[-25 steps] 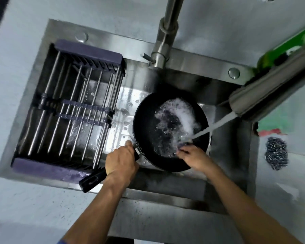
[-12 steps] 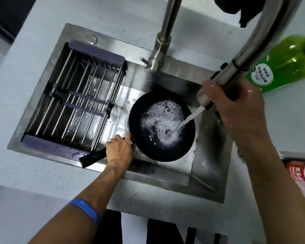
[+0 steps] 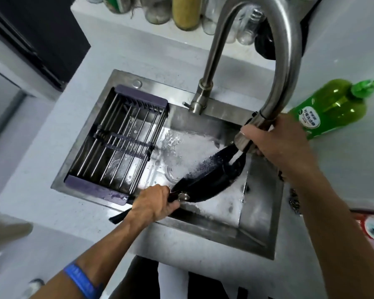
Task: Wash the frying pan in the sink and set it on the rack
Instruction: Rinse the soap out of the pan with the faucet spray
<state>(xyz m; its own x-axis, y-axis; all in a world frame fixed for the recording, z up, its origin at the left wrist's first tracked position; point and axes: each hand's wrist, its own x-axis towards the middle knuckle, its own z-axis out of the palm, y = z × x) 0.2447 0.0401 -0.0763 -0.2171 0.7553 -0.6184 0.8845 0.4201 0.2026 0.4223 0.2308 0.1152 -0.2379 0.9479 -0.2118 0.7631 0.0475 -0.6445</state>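
Frying pan [image 3: 212, 180] is held tilted over sink [image 3: 259, 240] by left hand [image 3: 154, 202], fingers wrapped round its handle; spray head [image 3: 249, 134] is gripped by right hand [image 3: 279, 143]. Suds should be rinsed w/ pan kept steeply tilted, handle gripped firmly.

The black frying pan [image 3: 212, 180] is tilted steeply on edge inside the steel sink [image 3: 259, 214], its wet, speckled rim facing up and left. The rack [image 3: 119, 143], steel rods between purple end bars, spans the sink's left half
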